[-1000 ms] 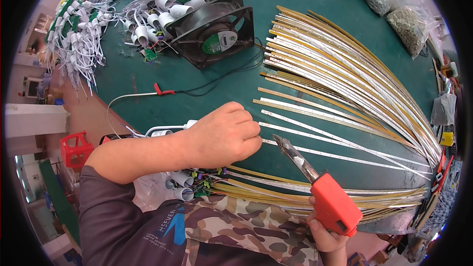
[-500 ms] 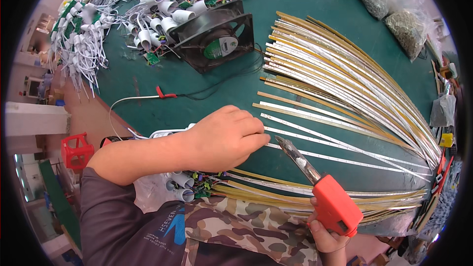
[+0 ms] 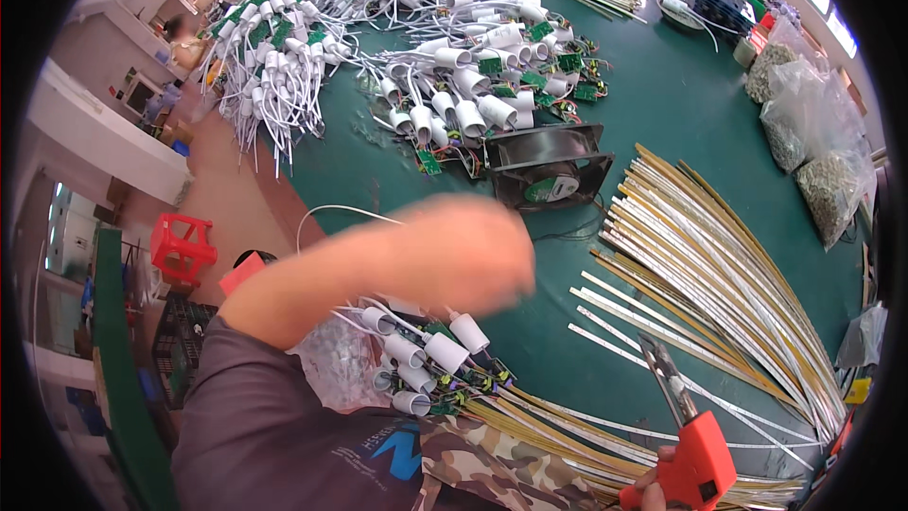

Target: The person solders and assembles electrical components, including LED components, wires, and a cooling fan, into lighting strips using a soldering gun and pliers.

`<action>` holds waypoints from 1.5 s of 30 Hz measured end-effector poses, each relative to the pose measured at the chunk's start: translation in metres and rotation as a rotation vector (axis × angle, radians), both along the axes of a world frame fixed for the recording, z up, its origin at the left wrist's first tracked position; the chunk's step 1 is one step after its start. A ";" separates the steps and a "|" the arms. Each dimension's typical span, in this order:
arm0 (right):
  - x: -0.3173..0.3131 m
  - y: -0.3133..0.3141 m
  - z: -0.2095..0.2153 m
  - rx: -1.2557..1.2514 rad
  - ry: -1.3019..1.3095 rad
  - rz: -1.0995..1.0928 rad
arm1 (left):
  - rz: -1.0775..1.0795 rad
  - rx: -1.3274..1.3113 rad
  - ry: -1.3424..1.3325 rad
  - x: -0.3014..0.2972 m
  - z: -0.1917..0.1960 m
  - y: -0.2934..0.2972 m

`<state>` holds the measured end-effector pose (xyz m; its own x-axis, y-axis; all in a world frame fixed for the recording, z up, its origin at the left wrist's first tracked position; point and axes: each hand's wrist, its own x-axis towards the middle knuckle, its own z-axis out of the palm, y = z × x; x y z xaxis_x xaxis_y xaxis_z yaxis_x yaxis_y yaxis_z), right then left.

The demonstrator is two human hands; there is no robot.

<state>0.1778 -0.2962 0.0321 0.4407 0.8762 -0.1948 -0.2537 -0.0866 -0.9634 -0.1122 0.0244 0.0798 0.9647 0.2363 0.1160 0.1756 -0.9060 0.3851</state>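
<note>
My left hand is smeared by motion over the green bench, just below the black fan. Its fingers cannot be made out, nor whether anything is in them. At the lower right, my right hand is wrapped round the handle of a red soldering gun. The metal tip of the gun points up and left, over a few thin white LED strips lying loose. Below my left forearm lie white cylindrical housings with wires and small circuit boards, and more strips run right from them.
A fanned bundle of white and yellow strips covers the bench's right side. White housings with green boards heap up at the back. Clear bags of small parts stand far right. A red stool is on the floor at left.
The view has swung up and left, showing more of the bench. My left hand has left the strip ends beside the gun's tip. The soldering gun stays in my right hand.
</note>
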 end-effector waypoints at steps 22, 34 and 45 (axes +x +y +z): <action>-0.007 0.011 0.011 -0.028 -0.087 0.006 | 0.312 0.565 0.128 -0.074 0.051 0.046; -0.012 0.026 0.001 0.165 -0.140 -0.049 | 0.371 -1.296 -0.117 0.053 -0.041 -0.034; -0.030 0.061 -0.010 -0.038 -0.093 0.048 | 0.262 -2.013 -0.029 0.104 -0.056 -0.063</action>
